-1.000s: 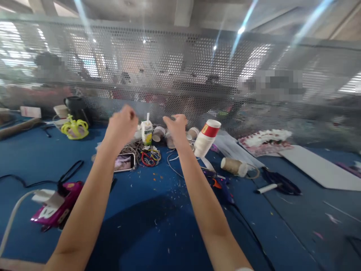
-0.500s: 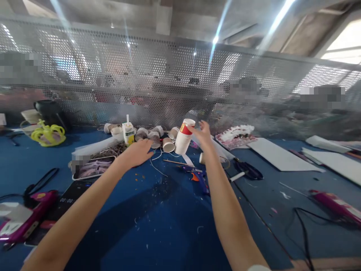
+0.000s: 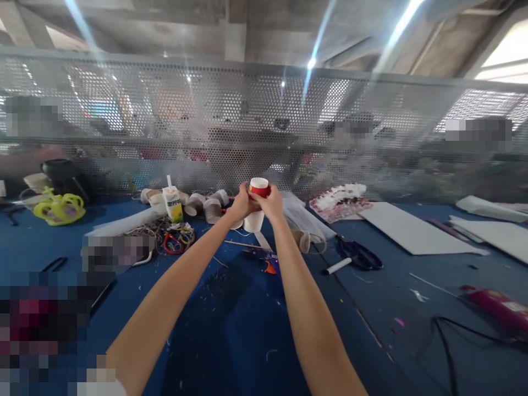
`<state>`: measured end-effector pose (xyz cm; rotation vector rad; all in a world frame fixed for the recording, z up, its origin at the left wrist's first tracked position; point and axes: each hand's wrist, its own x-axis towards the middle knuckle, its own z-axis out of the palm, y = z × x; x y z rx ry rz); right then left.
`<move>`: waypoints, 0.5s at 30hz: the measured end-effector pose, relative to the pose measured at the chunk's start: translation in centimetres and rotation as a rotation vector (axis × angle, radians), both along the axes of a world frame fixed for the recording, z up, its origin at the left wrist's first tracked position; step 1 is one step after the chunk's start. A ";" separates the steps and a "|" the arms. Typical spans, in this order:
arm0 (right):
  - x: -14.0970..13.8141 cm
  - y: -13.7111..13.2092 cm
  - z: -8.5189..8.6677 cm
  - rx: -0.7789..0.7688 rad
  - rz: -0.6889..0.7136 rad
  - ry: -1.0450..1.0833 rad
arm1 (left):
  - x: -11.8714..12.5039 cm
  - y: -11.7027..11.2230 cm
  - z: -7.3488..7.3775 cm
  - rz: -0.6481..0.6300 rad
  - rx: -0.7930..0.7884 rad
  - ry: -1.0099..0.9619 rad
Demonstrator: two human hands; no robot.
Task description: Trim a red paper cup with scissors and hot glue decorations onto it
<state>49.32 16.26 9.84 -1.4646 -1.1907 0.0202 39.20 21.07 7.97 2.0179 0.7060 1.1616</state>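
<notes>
Blue table (image 3: pixel 231 341), cluttered. Your left hand (image 3: pixel 242 205), apart from cups half second ago, now joins right hand (image 3: pixel 274 203) at red cup (image 3: pixel 259 190); fingers of both grip it above white cups (image 3: pixel 254 223). Hold now two-handed, likely steadier.

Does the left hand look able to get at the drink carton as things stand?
Probably yes, once the left hand comes off the paper cups. Some rolls lie between, but the drink carton stands with its upper part uncovered.
</notes>
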 end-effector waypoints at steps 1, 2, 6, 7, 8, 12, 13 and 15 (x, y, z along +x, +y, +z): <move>0.0 0.0 0.0 0.000 0.002 -0.001 | 0.1 0.0 -0.3 0.004 -0.014 -0.021; 0.0 -0.1 0.0 0.002 0.007 -0.002 | 0.1 -0.1 -0.6 0.008 -0.026 -0.041; 0.2 -0.3 0.2 0.026 0.033 0.006 | 0.1 -0.4 -1.5 0.014 -0.065 -0.110; 0.3 -0.3 0.3 0.036 0.036 0.009 | 0.2 -0.4 -1.7 0.011 -0.072 -0.124; 0.3 -0.4 0.4 0.048 0.038 0.012 | 0.3 -0.4 -1.8 0.005 -0.079 -0.134; 0.0 -1.1 2.0 0.107 0.027 0.021 | 0.3 -0.3 -1.9 -0.008 -0.098 -0.131; -0.1 -1.4 2.5 0.138 0.008 0.028 | 0.3 -0.2 -1.9 -0.003 -0.103 -0.120; -0.3 -2.0 3.9 0.251 -0.060 0.050 | 0.2 -0.2 -1.7 0.011 -0.116 -0.091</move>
